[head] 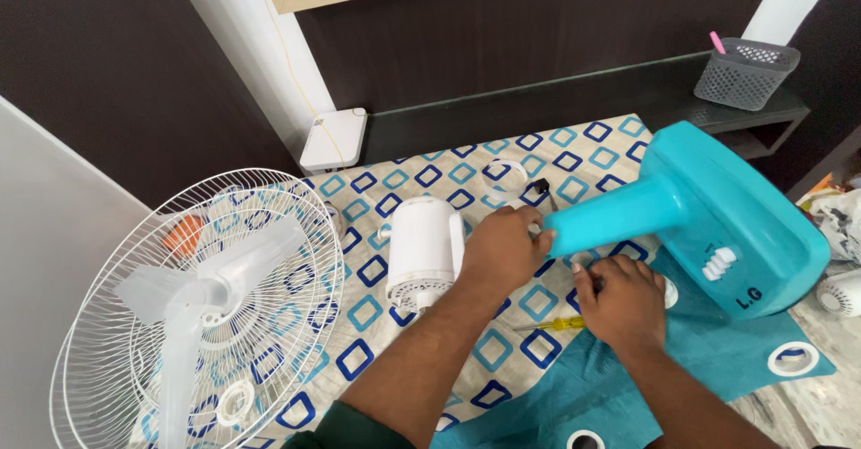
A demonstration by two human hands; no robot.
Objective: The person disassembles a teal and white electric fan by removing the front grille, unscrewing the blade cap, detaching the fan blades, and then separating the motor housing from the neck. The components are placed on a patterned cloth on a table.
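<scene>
Both hands closed: left (507,250) gripping white motor housing (421,250), right (623,301) under turquoise fan stand (708,216).

Under your left hand (504,250) the white motor housing (423,250) reads as smooth, semi-gloss plastic; the teal fan base (717,216) beside your right hand (625,304) is glossy moulded plastic. The fan guard (193,310) is thin white-coated wire, its blades translucent plastic. The patterned cloth (377,341) looks matt and woven, the teal cloth (708,359) likewise; the screwdriver (556,324) has a shiny yellow plastic handle
</scene>
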